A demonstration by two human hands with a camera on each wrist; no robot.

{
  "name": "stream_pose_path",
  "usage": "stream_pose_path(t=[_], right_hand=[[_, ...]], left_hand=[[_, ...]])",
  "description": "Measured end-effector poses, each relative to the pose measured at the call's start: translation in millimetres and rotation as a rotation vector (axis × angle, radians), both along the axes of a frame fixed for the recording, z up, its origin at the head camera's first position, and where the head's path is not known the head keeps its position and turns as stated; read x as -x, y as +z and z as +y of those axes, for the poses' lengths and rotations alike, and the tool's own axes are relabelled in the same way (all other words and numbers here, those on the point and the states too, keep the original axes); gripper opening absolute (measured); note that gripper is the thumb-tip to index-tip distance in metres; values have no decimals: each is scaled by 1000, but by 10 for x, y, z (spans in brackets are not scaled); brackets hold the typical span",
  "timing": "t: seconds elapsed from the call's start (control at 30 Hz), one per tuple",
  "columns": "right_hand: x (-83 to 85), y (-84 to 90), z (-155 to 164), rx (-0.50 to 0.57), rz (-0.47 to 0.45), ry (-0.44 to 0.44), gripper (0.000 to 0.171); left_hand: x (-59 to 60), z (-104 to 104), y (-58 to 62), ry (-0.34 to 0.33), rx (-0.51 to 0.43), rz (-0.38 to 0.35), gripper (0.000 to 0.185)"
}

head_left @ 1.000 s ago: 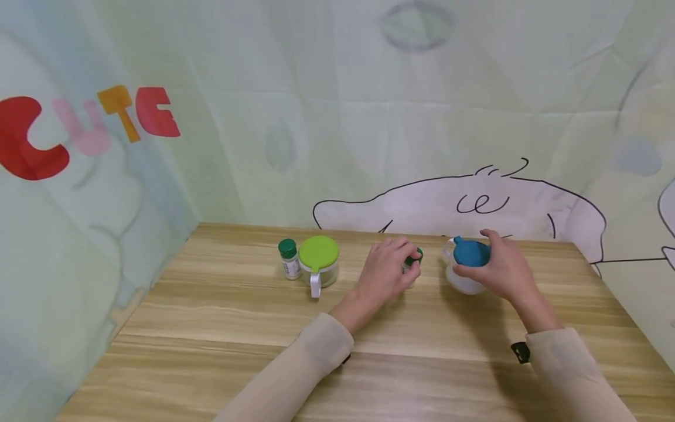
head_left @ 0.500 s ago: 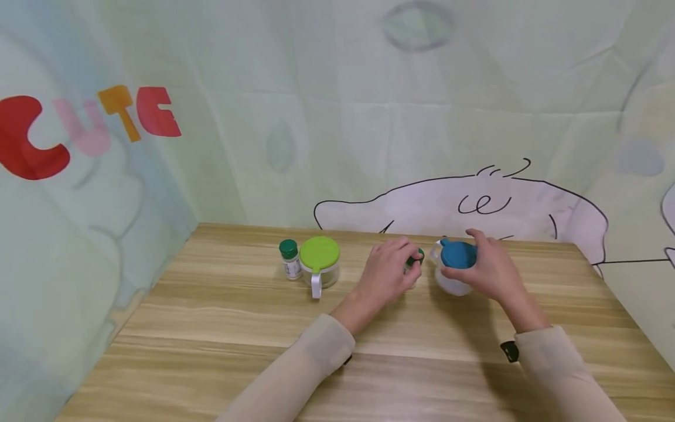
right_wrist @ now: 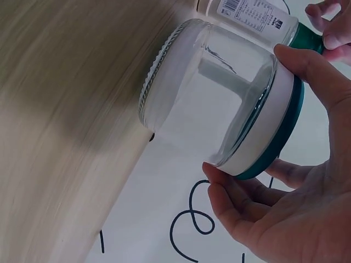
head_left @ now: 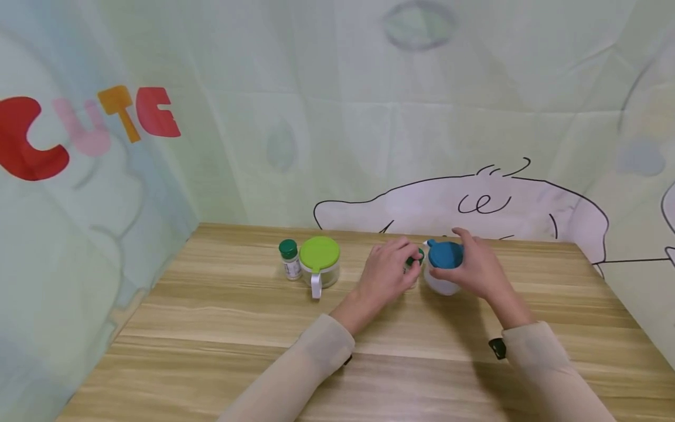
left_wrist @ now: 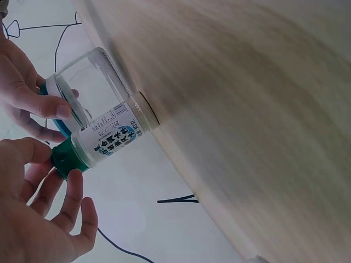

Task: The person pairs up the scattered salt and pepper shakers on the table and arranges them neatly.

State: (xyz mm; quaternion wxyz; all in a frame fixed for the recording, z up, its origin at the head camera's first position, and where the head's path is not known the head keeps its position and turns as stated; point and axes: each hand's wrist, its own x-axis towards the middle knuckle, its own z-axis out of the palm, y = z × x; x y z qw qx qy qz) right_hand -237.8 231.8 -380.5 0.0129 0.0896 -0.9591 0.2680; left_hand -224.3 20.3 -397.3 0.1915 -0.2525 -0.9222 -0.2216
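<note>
head: hands (head_left: 387, 275) gripping bottle (head_left: 413, 265), jar (head_left: 442, 271)

Both arms are covered in long, pale beige sleeves of thin, smooth cloth, ending just above the wrists. The hands, left (head_left: 387, 272) and right (head_left: 474, 269), are bare, without rings. A small black band or device shows at the right cuff (head_left: 495, 348), lower right of the frame.

Head view looks down across the table (head_left: 221, 328) from above; both wrist views sit close, tilted, beside the blue-lidded jar (head_left: 444, 268), sharing it and the small bottle (left_wrist: 104, 143).
</note>
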Motion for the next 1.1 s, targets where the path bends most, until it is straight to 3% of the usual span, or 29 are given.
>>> stream_pose_path(t=[0.37,0.53,1.1], right_hand=[[41,-39,-57,21,-8,8,104],[42,-55,-68,23,6,19,105],[13,-63,-117,-41,34,14,102]], left_hand=[[21,-13,-43,-58,-77,8,6],[9,1,-37,-56,-78,-19,8],[10,-6,-40,-58,-78,6,7]])
